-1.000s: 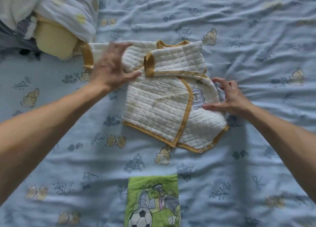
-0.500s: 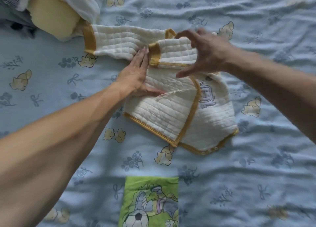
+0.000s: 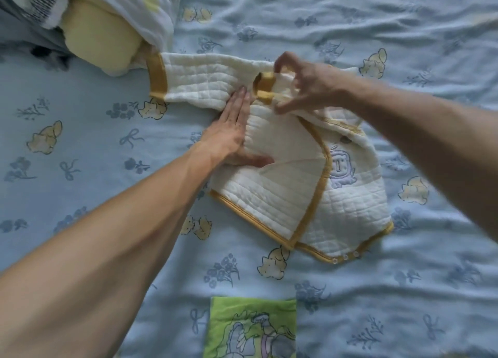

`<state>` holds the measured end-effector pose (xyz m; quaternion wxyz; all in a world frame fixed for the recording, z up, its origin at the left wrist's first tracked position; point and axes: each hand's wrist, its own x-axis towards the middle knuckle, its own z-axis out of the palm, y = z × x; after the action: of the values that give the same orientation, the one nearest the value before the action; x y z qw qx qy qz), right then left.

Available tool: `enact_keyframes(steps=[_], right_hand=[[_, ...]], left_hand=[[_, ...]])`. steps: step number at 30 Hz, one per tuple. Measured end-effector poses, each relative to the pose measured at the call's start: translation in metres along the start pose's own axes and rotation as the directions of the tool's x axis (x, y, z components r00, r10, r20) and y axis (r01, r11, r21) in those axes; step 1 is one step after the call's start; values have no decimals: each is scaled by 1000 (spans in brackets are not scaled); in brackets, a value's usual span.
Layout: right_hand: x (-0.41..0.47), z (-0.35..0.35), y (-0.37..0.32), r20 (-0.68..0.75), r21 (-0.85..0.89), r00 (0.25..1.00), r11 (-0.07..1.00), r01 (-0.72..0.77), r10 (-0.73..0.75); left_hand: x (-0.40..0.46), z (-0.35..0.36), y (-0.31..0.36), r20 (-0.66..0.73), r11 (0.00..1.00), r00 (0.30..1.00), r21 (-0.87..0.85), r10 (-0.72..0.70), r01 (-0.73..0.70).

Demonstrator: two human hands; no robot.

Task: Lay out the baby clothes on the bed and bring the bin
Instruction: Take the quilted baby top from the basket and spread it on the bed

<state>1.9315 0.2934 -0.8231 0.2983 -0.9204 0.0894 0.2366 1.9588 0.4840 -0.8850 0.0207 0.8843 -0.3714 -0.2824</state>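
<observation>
A white quilted baby jacket [image 3: 283,185] with mustard-yellow trim lies on the light blue bed sheet [image 3: 107,147]. Its left sleeve stretches out flat toward the upper left. My left hand [image 3: 231,133] presses flat with straight fingers on the jacket's left shoulder area. My right hand [image 3: 304,85] pinches the folded right sleeve near its yellow cuff and holds it slightly off the jacket's chest. A small cartoon print and a button show on the jacket's right front. No bin is in view.
A heap of other clothes [image 3: 102,26], white, pale yellow and striped, lies at the upper left, touching the sleeve's cuff end. A green printed garment [image 3: 250,328] lies folded at the bottom edge. The sheet is wrinkled at the upper right.
My left hand went from the left sleeve to pressing flat on the jacket. My right hand moved from the jacket's right side up to the folded sleeve and took hold of it at its cuff.
</observation>
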Motion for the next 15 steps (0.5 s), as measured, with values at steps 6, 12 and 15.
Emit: enact_keyframes(steps=[6, 12, 15], right_hand=[[-41, -6, 19, 42, -125, 998, 991, -38, 44], [0, 22, -9, -51, -332, 998, 943, -37, 21], [4, 22, -7, -88, -258, 993, 961, -97, 76]], left_hand=[[-3, -1, 1, -39, 1000, 999, -6, 21, -21], [-1, 2, 0, -39, 1000, 999, -7, 19, -19], [1, 3, -2, -25, 1000, 1000, -13, 19, -20]])
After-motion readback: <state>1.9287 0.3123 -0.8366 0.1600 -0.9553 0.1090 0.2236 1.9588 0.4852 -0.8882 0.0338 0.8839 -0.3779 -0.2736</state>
